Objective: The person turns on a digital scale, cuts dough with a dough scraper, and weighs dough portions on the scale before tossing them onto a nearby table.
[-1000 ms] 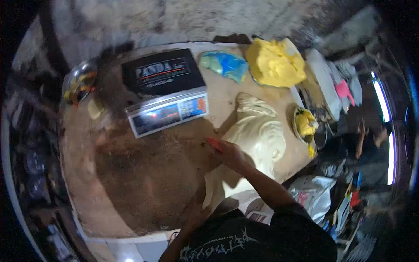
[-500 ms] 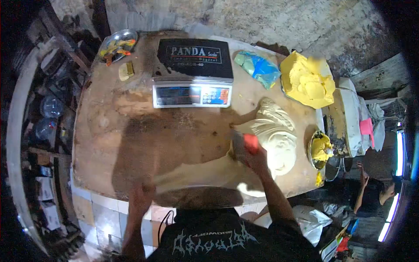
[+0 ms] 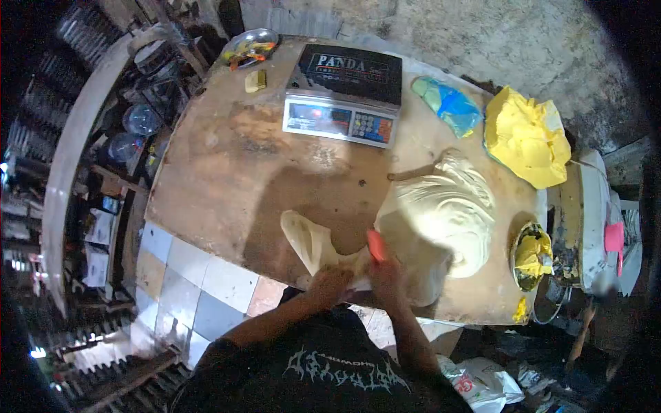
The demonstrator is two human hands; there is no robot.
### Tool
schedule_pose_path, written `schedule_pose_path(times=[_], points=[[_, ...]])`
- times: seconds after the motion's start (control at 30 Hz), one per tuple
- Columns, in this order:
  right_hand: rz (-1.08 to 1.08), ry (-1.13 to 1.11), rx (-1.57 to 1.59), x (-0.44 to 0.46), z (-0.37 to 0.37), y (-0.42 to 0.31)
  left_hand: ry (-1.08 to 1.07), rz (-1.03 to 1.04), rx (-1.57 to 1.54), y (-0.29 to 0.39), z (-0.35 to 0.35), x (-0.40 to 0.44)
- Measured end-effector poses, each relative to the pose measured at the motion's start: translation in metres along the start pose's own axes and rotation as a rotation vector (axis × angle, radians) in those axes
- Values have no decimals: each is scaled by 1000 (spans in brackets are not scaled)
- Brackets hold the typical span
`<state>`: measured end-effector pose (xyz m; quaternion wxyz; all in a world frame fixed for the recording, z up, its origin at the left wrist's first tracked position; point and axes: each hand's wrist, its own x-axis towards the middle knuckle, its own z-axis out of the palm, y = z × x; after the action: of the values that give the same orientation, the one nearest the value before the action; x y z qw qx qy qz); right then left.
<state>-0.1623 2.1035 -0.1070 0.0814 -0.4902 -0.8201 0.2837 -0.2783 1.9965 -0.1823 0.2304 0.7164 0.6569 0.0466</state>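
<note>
Slanting lengthwise, dough strip [image 3: 308, 241], tip away leftward, left fingers [image 3: 337, 274] at base

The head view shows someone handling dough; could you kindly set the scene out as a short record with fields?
Left hand: at the near end of a pale dough strip
Right hand: holding a red tool
Dough mound: right of the strip, on the table
Scale: black top, marked PANDA
Blue bag: between scale and yellow mass
</note>
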Motion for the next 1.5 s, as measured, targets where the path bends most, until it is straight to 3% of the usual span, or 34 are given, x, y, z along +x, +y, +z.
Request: schedule_pose_path(times=[0.07,0.1,0.13,0.17,0.23,0.3,0.37,0.43,0.47,0.5,0.57,0.63,0.67,0.73,0.8,0.9,0.97,1.03,1.07,1.1,1.13,1.17,1.23,1.3,1.37,1.4,1.43,1.5], points=[[26,-64,-68,57,49,-10,-100,-103,-130,-13,-17,-17],[-12,25,-49,94,51,-21,-193,-205,-264,-20,-26,-24],[-31,115,-28,113,55,-28,-88,-165,-316,-31,-30,-37],[-12,105,-38,112,45,-30,-105,-157,-331,-42,-46,-45],[200,9,246,118,-2,-37,-124,-357,-504,-79,-89,-52],[136,51,577,60,-11,-31,-116,-342,-620,-132,-101,-50],[255,10,404,28,13,-36,-128,-354,-750,-163,-106,-48],[415,-12,135,31,60,-34,-106,-394,-693,-200,-118,-38],[477,-11,144,41,55,-33,-16,-225,-241,-222,-104,-40],[539,-10,153,51,51,-32,-129,-412,-511,-241,-119,-32],[645,33,265,70,35,-42,-210,-520,-804,-288,-124,-20],[434,128,407,59,51,-35,-194,-451,-863,-331,-119,-28],[251,103,193,48,72,-17,53,-520,-961,-342,-134,-34],[867,39,470,60,78,-35,305,-578,-1054,-354,-128,-35],[765,72,532,66,106,6,40,-983,-1726,-337,-60,-52],[589,134,503,74,137,-2,67,-501,-1367,-261,-22,-66],[619,-127,583,100,134,-44,99,-537,-1270,-244,-65,-40],[614,-509,686,138,103,-100,141,-975,-2000,-253,-82,-24],[578,-595,721,146,83,-118,144,-940,-1986,-258,-95,-13],[492,-542,747,150,69,-125,280,-850,-2077,-261,-111,-4],[430,-327,780,145,48,-120,413,-744,-2163,-266,-130,8],[384,-67,799,140,23,-113,548,-629,-2245,-273,-149,20],[347,582,851,114,-40,-87,611,-441,-2021,-291,-194,49],[264,1221,946,66,-109,-54,540,113,-2284,-295,-270,104],[212,1604,972,7,-156,-22,727,64,-1831,-254,-365,138],[244,1603,954,-26,-160,-3,814,11,-1609,-234,-412,155],[339,1326,617,-63,-154,29,866,162,-1367,-235,-415,176],[523,895,323,-131,-114,85,900,160,-896,-241,-413,220]])
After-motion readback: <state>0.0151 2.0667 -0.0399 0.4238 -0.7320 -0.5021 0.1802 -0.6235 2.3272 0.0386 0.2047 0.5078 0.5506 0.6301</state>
